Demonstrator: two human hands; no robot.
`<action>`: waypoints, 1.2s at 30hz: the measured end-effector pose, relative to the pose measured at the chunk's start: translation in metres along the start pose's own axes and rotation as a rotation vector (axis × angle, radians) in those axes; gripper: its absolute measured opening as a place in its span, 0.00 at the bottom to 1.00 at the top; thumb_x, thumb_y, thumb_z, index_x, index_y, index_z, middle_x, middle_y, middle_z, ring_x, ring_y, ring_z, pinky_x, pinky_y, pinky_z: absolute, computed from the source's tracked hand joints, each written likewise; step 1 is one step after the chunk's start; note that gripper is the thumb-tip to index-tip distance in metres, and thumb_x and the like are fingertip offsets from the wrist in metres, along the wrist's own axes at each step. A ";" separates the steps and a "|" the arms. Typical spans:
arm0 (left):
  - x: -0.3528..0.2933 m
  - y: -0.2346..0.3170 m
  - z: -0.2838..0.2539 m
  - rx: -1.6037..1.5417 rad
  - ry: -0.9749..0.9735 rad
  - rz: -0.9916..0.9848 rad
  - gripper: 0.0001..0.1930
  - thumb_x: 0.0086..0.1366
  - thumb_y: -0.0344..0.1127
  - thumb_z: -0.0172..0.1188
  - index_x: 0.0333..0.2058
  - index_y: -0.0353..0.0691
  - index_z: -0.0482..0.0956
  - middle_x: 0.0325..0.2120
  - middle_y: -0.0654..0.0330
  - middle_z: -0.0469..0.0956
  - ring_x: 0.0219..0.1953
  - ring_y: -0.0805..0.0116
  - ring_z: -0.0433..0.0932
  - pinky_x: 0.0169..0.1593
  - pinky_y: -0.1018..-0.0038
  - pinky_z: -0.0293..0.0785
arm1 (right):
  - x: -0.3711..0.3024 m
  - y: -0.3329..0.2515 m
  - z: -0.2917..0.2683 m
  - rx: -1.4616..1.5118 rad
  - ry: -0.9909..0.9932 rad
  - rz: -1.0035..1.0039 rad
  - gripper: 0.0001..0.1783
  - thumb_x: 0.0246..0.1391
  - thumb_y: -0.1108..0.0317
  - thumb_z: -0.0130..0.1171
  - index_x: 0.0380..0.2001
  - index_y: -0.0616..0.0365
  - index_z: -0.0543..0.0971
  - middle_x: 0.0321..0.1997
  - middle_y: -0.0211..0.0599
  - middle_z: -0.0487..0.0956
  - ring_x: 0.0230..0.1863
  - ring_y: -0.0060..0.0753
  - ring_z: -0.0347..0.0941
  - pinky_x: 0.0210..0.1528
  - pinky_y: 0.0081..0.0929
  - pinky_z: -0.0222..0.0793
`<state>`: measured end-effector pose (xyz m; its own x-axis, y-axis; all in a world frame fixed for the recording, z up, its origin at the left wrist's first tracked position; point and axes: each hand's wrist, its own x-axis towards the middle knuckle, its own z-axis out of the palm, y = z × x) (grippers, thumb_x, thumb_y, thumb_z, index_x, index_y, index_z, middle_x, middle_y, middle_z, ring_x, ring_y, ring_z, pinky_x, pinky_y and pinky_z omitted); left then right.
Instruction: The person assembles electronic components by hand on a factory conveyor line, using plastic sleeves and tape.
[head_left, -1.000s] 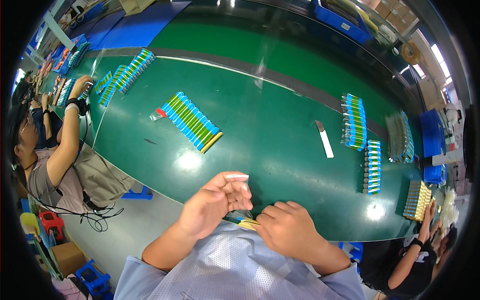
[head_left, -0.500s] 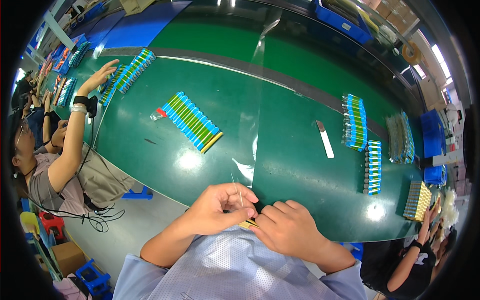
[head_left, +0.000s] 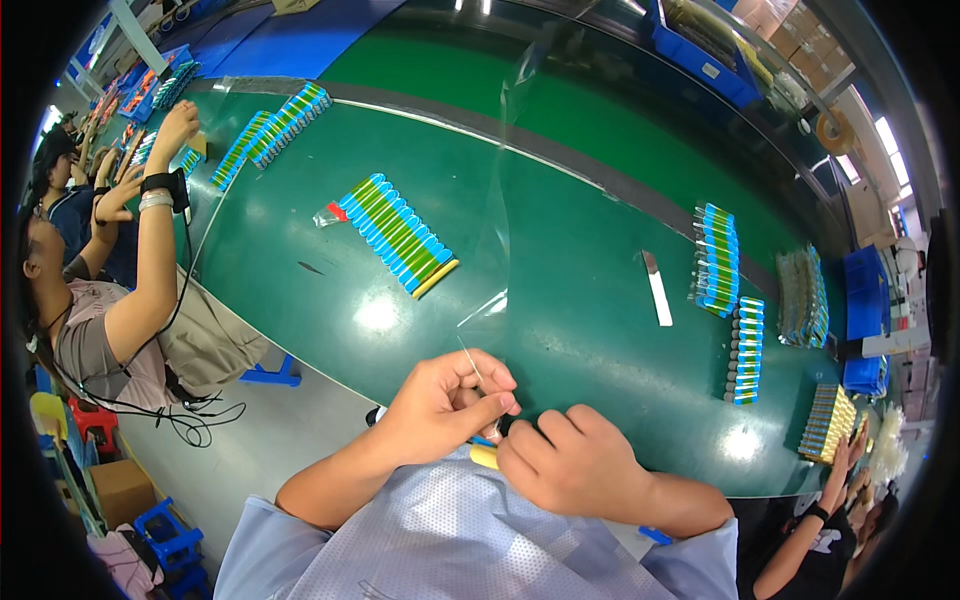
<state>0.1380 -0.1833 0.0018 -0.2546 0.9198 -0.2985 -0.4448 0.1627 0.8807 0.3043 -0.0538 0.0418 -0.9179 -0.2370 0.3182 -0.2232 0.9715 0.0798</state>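
Observation:
My left hand (head_left: 445,405) is closed in a pinch at the table's near edge. A thin clear strip (head_left: 466,352) sticks up from its fingers. Close beside it, my right hand (head_left: 575,462) curls around a small yellow-ended piece (head_left: 484,457), mostly hidden by the fingers. A bit of blue and something dark show between the two hands. Beyond them on the green table (head_left: 560,290) lies a slanted row of blue-and-green cylinders (head_left: 395,230), yellow at its near end, with a red tab (head_left: 337,211) at its far left corner.
A blade with a white handle (head_left: 658,295) lies right of centre. More rows of blue cylinders (head_left: 745,350) stand at right, and others (head_left: 285,125) at far left. A person (head_left: 120,270) works at left; another person's arm (head_left: 815,520) reaches in at lower right.
The yellow-ended piece shows more now, with blue beside it. My hands shift only slightly. The view has turned a little. The left co-worker's raised hand has moved left and up.

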 end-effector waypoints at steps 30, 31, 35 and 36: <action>-0.026 -0.013 -0.020 0.022 -0.094 -0.039 0.47 0.64 0.17 0.63 0.73 0.40 0.42 0.45 0.49 0.79 0.42 0.68 0.83 0.49 0.72 0.81 | -0.017 -0.003 0.015 0.446 -0.142 0.223 0.16 0.56 0.54 0.66 0.22 0.49 0.74 0.24 0.24 0.69 0.26 0.27 0.68 0.29 0.27 0.61; -0.029 -0.015 -0.019 0.009 -0.071 -0.050 0.46 0.64 0.15 0.62 0.73 0.41 0.45 0.43 0.50 0.80 0.43 0.69 0.83 0.48 0.73 0.80 | -0.017 -0.003 0.016 0.495 -0.159 0.235 0.17 0.57 0.53 0.66 0.23 0.50 0.75 0.25 0.25 0.71 0.27 0.28 0.70 0.30 0.27 0.63; -0.044 -0.025 -0.010 0.032 -0.002 -0.088 0.44 0.64 0.15 0.61 0.72 0.40 0.46 0.42 0.51 0.81 0.42 0.70 0.82 0.47 0.74 0.80 | -0.016 -0.003 0.016 0.568 -0.188 0.242 0.16 0.56 0.53 0.66 0.25 0.50 0.76 0.26 0.25 0.72 0.27 0.29 0.71 0.31 0.27 0.65; -0.048 -0.031 -0.009 -0.036 0.005 -0.052 0.43 0.65 0.16 0.61 0.72 0.40 0.47 0.42 0.51 0.81 0.42 0.70 0.82 0.47 0.74 0.80 | -0.015 -0.004 0.015 0.574 -0.190 0.245 0.16 0.56 0.53 0.66 0.25 0.50 0.76 0.26 0.26 0.72 0.27 0.29 0.71 0.31 0.28 0.65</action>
<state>0.1565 -0.2357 -0.0145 -0.2348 0.9087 -0.3452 -0.4877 0.1971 0.8505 0.3140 -0.0538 0.0226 -0.9947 -0.0555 0.0865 -0.0920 0.8567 -0.5075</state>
